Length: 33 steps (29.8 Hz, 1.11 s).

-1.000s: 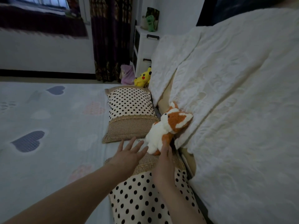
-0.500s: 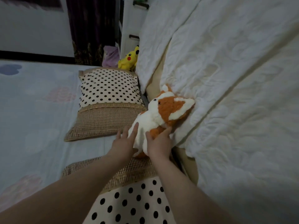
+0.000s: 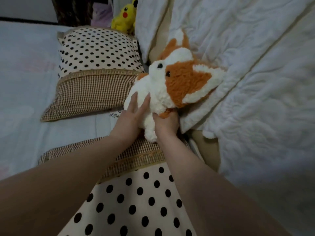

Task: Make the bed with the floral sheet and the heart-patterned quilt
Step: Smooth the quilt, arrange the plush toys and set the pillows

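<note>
An orange and white plush dog (image 3: 177, 82) leans against the white quilted headboard cover (image 3: 247, 65), between two polka-dot pillows. My left hand (image 3: 131, 114) lies flat against the toy's white chest, fingers straight. My right hand (image 3: 166, 123) grips the toy from below, its fingers hidden under the plush. The pale heart-patterned quilt (image 3: 22, 82) covers the bed on the left. No floral sheet shows.
The far polka-dot pillow (image 3: 95, 53) lies at the head of the bed, the near polka-dot pillow (image 3: 136, 201) under my forearms. A yellow plush toy (image 3: 124, 17) sits beyond the far pillow, with a dark curtain (image 3: 73, 11) behind it.
Both hands have closed in on the plush dog: the left now lies on its chest and the right holds it underneath. The toy sits higher and the view has moved closer.
</note>
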Each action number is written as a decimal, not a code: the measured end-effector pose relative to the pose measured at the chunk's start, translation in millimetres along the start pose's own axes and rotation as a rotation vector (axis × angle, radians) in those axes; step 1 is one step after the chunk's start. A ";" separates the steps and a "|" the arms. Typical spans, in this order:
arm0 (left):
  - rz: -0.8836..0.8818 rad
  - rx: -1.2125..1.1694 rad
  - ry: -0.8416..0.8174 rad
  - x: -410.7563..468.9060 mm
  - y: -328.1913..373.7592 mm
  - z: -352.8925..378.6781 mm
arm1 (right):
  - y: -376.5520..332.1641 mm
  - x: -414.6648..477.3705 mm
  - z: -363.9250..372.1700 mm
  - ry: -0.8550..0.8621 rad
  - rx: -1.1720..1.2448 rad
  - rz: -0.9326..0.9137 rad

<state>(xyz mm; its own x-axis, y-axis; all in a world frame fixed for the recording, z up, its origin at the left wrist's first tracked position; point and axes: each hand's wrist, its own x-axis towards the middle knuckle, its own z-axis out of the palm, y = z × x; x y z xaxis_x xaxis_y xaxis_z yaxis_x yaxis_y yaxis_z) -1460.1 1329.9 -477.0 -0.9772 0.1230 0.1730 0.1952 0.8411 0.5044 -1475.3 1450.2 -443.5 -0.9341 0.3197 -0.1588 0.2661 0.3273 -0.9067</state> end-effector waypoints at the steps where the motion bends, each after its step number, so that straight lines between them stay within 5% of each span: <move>1: -0.006 0.036 -0.017 -0.9 -2.9 3.8 | 3.0 0.9 1.8 -0.040 -0.038 0.027; 4: -0.073 0.160 -0.157 1.2 1.5 18.5 | 3.1 -4.8 -4.1 -0.185 -0.297 0.151; 6: -0.117 0.202 -0.205 10.3 4.7 18.9 | -7.7 -18.5 -16.6 -0.184 -0.626 0.062; 8: -0.122 0.146 -0.214 21.4 -3.2 16.9 | -25.2 -37.5 -30.5 -0.023 -0.975 -0.391; 10: -0.068 0.084 -0.197 27.6 -9.3 14.6 | -42.4 -48.7 -41.0 0.191 -1.070 -0.897; 11: -0.064 0.023 -0.194 28.7 -11.2 12.9 | -49.8 -44.8 -42.6 0.214 -1.143 -1.009; 16: -0.165 -0.004 -0.261 22.0 1.4 2.9 | -45.8 13.0 -49.0 -0.098 -1.701 -0.744; 33: -0.178 0.173 -0.279 -42.4 6.7 -57.2 | -37.1 -71.4 -46.5 -0.133 -1.567 -0.700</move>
<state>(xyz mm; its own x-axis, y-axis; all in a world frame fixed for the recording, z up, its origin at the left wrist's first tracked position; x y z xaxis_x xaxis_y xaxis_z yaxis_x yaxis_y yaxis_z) -1412.6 1300.2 -432.6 -0.9843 0.0853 -0.1542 0.0261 0.9360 0.3510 -1407.4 1456.6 -380.3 -0.9549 -0.2950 -0.0329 -0.2840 0.8757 0.3906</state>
